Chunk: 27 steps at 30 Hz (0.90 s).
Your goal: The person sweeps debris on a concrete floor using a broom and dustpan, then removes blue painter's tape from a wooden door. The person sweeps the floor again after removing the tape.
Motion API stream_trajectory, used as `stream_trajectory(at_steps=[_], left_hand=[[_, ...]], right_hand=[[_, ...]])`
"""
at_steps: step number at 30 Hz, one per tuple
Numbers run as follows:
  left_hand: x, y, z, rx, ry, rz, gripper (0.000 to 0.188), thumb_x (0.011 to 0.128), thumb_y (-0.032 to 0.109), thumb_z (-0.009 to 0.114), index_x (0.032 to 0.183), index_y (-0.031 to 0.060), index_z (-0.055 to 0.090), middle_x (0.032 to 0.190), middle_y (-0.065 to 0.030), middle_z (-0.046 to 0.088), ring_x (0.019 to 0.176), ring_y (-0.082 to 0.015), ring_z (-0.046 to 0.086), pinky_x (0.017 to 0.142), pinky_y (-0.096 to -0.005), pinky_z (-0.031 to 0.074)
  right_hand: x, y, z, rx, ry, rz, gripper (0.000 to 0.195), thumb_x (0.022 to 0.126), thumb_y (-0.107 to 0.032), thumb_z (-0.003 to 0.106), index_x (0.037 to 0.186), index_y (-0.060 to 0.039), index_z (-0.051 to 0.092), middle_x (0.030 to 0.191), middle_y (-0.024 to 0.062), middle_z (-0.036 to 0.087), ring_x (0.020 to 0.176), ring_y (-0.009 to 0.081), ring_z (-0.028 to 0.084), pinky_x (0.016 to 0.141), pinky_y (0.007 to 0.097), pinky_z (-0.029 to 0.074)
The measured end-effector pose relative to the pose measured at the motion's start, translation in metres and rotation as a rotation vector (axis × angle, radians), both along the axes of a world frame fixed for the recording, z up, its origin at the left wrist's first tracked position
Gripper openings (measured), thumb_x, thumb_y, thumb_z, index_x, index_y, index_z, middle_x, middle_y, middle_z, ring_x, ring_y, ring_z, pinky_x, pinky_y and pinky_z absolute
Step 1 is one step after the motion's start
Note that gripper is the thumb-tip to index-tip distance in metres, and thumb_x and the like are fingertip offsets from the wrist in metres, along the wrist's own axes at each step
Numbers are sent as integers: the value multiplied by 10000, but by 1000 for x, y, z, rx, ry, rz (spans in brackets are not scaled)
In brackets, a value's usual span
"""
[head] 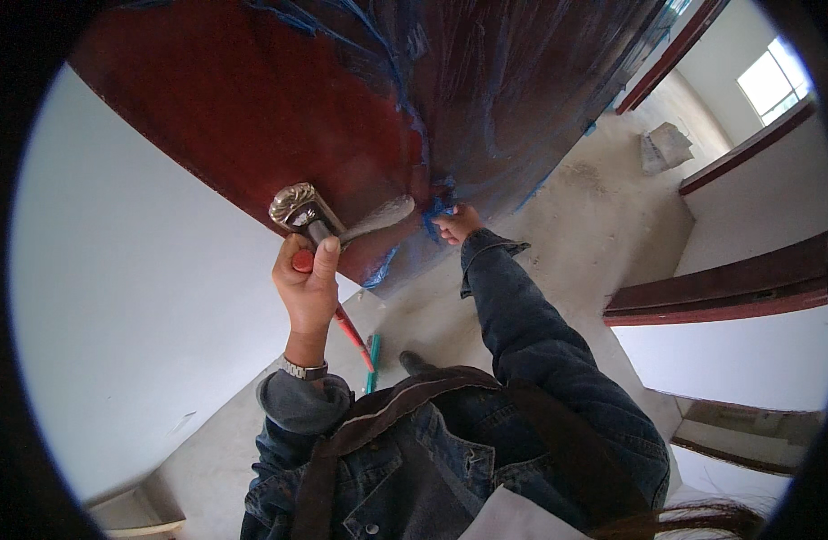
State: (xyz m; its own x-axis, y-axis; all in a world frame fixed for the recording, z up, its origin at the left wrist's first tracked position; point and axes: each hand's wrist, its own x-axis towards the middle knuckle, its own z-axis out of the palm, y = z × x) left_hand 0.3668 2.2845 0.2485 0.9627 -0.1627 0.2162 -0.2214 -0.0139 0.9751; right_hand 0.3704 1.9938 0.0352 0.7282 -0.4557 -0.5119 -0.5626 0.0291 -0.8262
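In front of me is a dark red door [265, 115] with blue-tinted plastic film [495, 101] over part of it. My left hand [306, 280] is closed around the red-ended handle of a tool whose pale, smeared blade [378, 220] points right, across the door. The same hand is at the door's ornate metal lever handle [299, 206]; whether it also grips the lever I cannot tell. My right hand [458, 224] has its fingers curled on a bunched piece of the blue film [437, 212], low on the door.
A white wall [130, 283] stands at the left. A green bar-like object [372, 364] lies on the concrete floor [562, 223] near my shoe [416, 363]. Farther off are a crumpled grey-white object [667, 147], dark red door frames [718, 290] and a window [773, 79].
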Motion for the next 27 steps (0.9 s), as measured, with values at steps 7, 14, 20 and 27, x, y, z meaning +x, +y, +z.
stream_trajectory(at_steps=[7, 14, 20, 27], left_hand=[[-1, 2, 0, -1, -7, 8, 335, 867, 304, 716, 755, 56, 520, 641, 47, 484, 557, -31, 400, 486, -194, 327], [0, 2, -2, -13, -33, -2, 328, 879, 305, 702, 760, 59, 520, 633, 49, 481, 547, -27, 407, 472, -191, 328], [3, -6, -1, -18, -38, -11, 325, 881, 291, 700, 754, 59, 511, 626, 48, 475, 529, -26, 394, 463, -190, 319], [0, 1, -3, -4, 14, 10, 326, 879, 283, 703, 745, 61, 505, 623, 48, 472, 527, -27, 389, 457, -193, 307]], right_hand=[[1, -4, 2, -59, -214, 163, 144, 812, -121, 646, 724, -20, 592, 609, 80, 597, 495, 172, 591, 447, 319, 482], [-5, 7, -30, -486, -355, 51, 151, 797, -141, 621, 744, 1, 611, 648, 160, 629, 558, 323, 612, 515, 407, 483], [-28, -11, -76, -830, -243, 104, 165, 788, -164, 626, 769, -1, 605, 738, 208, 639, 615, 392, 607, 537, 444, 474], [-55, -5, -55, 264, -81, -185, 62, 820, -76, 636, 783, -38, 604, 646, 91, 606, 489, 195, 586, 383, 350, 449]])
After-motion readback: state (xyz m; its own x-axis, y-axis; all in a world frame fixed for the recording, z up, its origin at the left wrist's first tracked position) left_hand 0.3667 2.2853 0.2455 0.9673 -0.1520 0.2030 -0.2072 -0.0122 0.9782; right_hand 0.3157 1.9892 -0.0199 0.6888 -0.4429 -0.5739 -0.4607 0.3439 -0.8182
